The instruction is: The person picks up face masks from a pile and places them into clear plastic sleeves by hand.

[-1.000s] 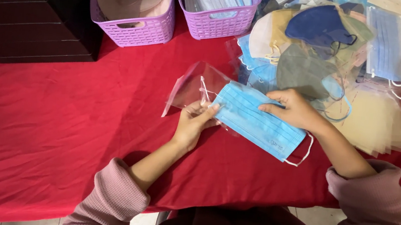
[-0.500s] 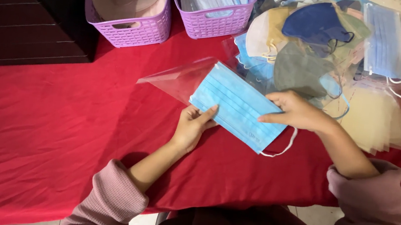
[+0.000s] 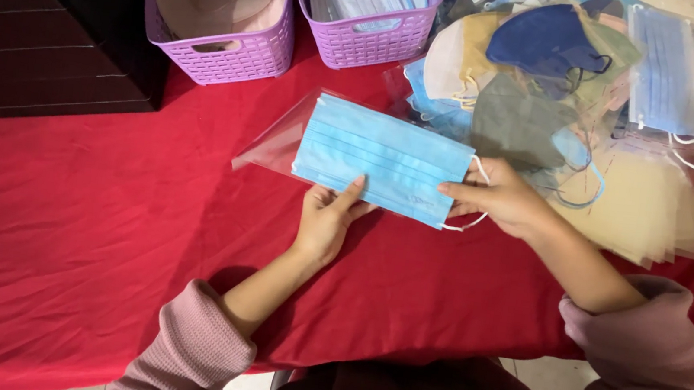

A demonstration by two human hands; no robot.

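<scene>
Both hands grip a blue mask (image 3: pixel 381 159) lying partly in a clear sleeve (image 3: pixel 270 144) on the red table (image 3: pixel 55 231). Left hand (image 3: pixel 327 219) pinches its 6 o'clock edge; right hand (image 3: pixel 499 195) pinches its 3 o'clock end. Mask pile (image 3: pixel 568 89) at 2 o'clock.

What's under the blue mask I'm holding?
A clear plastic sleeve lies beneath the blue mask, over the red cloth. How far the sleeve runs underneath is covered.
</scene>
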